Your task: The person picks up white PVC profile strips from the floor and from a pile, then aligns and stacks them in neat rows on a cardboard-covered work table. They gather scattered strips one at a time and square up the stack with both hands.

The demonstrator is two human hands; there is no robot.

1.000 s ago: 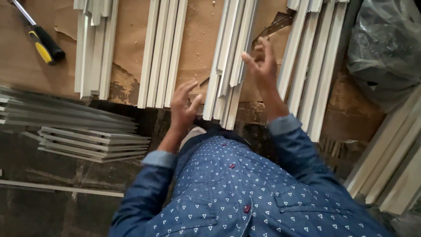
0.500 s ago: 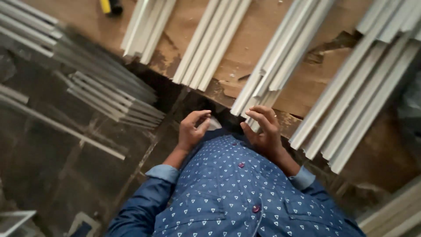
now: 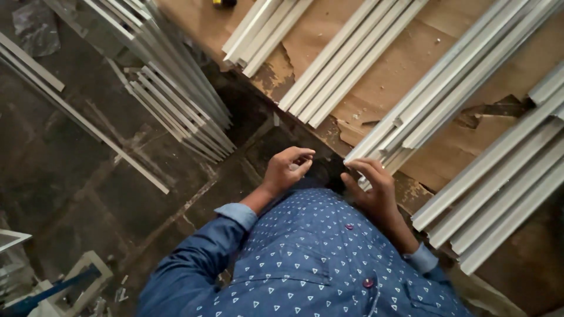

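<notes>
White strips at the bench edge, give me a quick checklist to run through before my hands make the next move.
1. Right hand on the near ends of the strip bundle: ok, fingertips touch them.
2. Firm grip on the bundle: cannot tell, fingers curl over the ends.
3. Left hand free: ok, loosely curled, apart from the strips.
4. Bundle supported: ok, it lies on the brown bench top.
5. Neighbouring strips apart from the bundle: ok.
6. Floor footing: not ok, loose strips lie to the left.

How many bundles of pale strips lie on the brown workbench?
4: far-left bundle, middle bundle, one at the right hand, right-edge bundle. More may lie outside view.
</notes>
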